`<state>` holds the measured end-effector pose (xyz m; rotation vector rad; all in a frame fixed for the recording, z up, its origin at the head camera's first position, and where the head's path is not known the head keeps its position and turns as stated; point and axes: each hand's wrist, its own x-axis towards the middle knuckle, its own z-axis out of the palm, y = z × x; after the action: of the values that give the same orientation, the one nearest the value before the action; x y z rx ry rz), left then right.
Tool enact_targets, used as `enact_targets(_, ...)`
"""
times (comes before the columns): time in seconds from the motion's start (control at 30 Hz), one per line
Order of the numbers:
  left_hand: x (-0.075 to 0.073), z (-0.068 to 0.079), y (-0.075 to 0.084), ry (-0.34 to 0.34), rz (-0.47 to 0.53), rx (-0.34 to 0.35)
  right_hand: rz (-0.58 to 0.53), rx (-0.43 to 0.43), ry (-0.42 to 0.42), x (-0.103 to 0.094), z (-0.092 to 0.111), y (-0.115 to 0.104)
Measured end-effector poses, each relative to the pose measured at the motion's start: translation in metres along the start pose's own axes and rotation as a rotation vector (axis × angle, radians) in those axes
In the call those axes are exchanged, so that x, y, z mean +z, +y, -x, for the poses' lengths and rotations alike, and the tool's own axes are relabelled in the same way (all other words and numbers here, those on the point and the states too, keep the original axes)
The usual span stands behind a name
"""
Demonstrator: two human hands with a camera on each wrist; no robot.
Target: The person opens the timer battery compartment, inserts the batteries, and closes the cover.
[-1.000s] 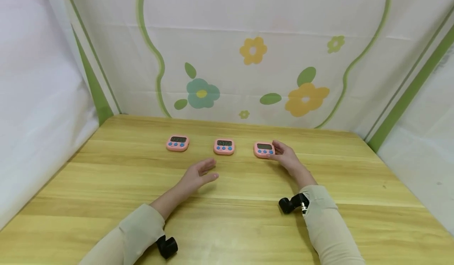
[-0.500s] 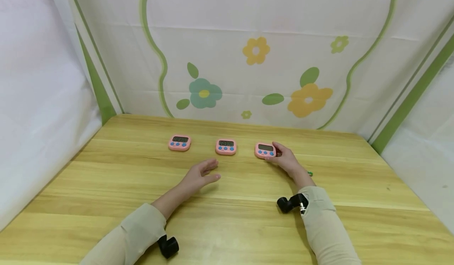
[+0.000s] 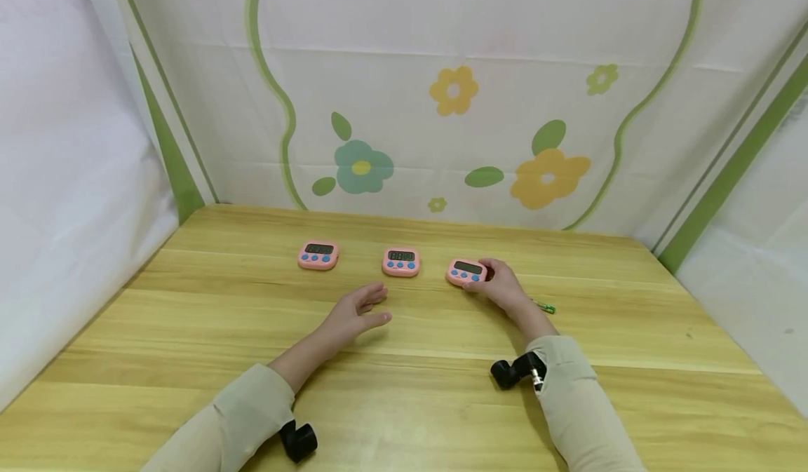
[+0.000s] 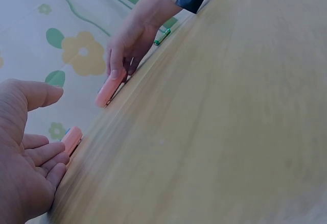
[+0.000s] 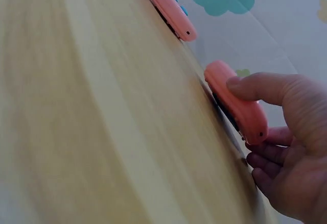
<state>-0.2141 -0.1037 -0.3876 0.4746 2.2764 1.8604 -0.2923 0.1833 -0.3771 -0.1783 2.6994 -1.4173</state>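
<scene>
Three pink digital timers with blue buttons form a row on the wooden table. The rightmost timer (image 3: 466, 273) has a blank display; my right hand (image 3: 501, 288) pinches it by its right end, thumb on the near edge. In the right wrist view that timer (image 5: 235, 101) is slightly tilted, its underside close over the tabletop. Digits show on the middle timer (image 3: 400, 262), and darker marks on the display of the left timer (image 3: 318, 255). My left hand (image 3: 347, 315) holds nothing, fingers loosely extended and thumb apart, in front of the middle timer.
A small green cylinder (image 3: 544, 307), like a battery, lies on the table (image 3: 404, 402) just right of my right wrist. Behind the table's far edge hangs a white flowered cloth (image 3: 404, 107), with more white cloth at both sides. Each forearm carries a black wrist camera (image 3: 299, 442).
My right hand has shifted slightly left and nearer with the right timer, which now tilts a little. The green cylinder has come into sight beside the wrist. My left hand stays still.
</scene>
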Motion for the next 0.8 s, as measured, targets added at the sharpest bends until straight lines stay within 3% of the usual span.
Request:
enact_targets(0.17,0.000,0.001,0.000,0.007,0.000,0.001,-0.007,0.051,0.003,0.000,0.004,-0.005)
enact_targets(0.33,0.000,0.000,0.000,0.010,0.009,0.004,-0.086,0.067,-0.007,0.002,0.009,-0.011)
enact_targets(0.8,0.001,0.001,0.002,0.026,0.032,-0.004,-0.087,-0.021,-0.073,0.013,0.037,-0.037)
